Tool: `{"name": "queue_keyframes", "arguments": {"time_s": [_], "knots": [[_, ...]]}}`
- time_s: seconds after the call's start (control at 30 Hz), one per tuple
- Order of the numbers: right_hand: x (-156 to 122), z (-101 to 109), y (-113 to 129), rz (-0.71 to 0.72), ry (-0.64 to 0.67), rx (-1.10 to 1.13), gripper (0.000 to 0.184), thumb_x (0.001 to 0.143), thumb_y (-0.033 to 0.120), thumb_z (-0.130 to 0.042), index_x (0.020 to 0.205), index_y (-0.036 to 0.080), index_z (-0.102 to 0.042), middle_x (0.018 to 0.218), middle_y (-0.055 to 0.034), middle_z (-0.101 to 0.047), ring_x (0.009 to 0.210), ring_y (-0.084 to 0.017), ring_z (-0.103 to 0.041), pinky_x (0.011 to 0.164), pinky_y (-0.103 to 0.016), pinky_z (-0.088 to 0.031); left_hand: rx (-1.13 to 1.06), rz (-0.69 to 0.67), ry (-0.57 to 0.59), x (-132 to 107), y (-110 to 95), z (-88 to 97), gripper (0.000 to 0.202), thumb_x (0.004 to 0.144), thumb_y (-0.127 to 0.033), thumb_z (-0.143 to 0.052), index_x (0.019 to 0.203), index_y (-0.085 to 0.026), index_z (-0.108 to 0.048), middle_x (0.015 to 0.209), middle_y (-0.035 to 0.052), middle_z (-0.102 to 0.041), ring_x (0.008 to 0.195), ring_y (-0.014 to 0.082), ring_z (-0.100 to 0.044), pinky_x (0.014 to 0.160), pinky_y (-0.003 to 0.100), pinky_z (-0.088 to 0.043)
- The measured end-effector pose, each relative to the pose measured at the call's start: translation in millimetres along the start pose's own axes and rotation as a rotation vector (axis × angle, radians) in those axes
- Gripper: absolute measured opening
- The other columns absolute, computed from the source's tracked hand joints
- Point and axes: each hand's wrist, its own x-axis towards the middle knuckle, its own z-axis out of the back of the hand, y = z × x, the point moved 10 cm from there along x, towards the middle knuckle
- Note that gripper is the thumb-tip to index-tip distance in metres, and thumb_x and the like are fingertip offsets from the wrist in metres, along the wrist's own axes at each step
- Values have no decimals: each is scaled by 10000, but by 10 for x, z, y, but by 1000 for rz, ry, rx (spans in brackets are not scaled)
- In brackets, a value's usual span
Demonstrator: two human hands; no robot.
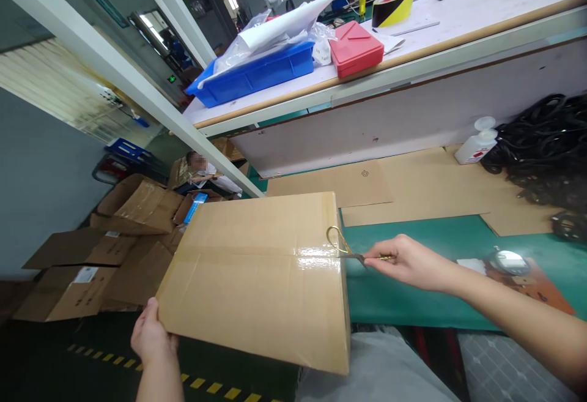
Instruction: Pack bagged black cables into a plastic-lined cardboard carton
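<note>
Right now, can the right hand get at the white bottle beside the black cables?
Probably yes: only flat cardboard sheets lie between the right hand and the white bottle. But its fingers hold scissors at the tape on the cardboard box.

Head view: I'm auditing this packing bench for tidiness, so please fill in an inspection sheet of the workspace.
Surface: green bench mat, partly covered by flat cardboard sheets.
Job's things: cardboard box, taped seam up, overhanging the bench edge; gold scissors at its seam.
Clutter: white bottle; round shiny object on a brown board.
Hands: left hand grips the box's near corner; right hand holds the scissors.
Cables: pile of black coils at far right; cable or rings, cannot tell.
Surroundings: upper shelf with blue tray, red case, striped tape roll; open cartons on the floor; a person seated beyond them.
</note>
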Motion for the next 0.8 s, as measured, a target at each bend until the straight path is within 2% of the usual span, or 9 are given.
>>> {"name": "queue_keyframes", "arguments": {"time_s": [0.17, 0.27, 0.4, 0.57, 0.67, 0.8], "knots": [[-37, 22, -27, -49, -23, 84, 414, 930, 497, -498, 893, 184, -766, 732, -44, -697, 633, -185, -586, 557, -276, -436, 2, 7, -5, 25, 28, 16, 451, 498, -385, -860, 813, -168, -621, 769, 18, -594, 549, 131, -537, 399, 248, -479], [-22, 12, -35, -85, -1, 92, 392, 896, 498, -541, 874, 179, -767, 720, -46, -688, 634, -184, -572, 563, -272, -418, -4, -12, -8, 37, 16, 3, 408, 529, -366, -831, 807, -161, -613, 764, 12, -598, 554, 129, -535, 415, 250, -480], [92, -18, -160, -189, 88, 207, 304, 830, 443, -626, 776, 167, -741, 673, -20, -625, 582, -136, -467, 535, -257, -336, -13, -25, -14, 44, 9, -12, 390, 535, -351, -824, 793, -160, -603, 756, 6, -596, 561, 125, -531, 437, 254, -482], [204, -99, -337, -287, 176, 417, 274, 754, 434, -688, 734, 162, -704, 526, 52, -404, 487, -89, -286, 454, -245, -216, -24, -36, 1, 38, -1, -28, 369, 542, -336, -815, 786, -162, -599, 758, 1, -601, 564, 123, -534, 452, 254, -483], [147, -162, -356, -306, 145, 471, 298, 751, 451, -681, 730, 155, -688, 516, 68, -343, 482, -82, -251, 445, -242, -194, -11, -25, -4, 37, 4, -13, 369, 538, -337, -814, 789, -163, -606, 755, 6, -602, 549, 132, -534, 433, 267, -476], [20, -257, -324, -310, 50, 506, 368, 773, 510, -647, 706, 148, -656, 543, 54, -382, 503, -79, -264, 468, -245, -194, 8, -9, -7, 53, 23, 6, 390, 537, -357, -831, 796, -165, -611, 745, 6, -596, 537, 139, -534, 414, 278, -475]]}}
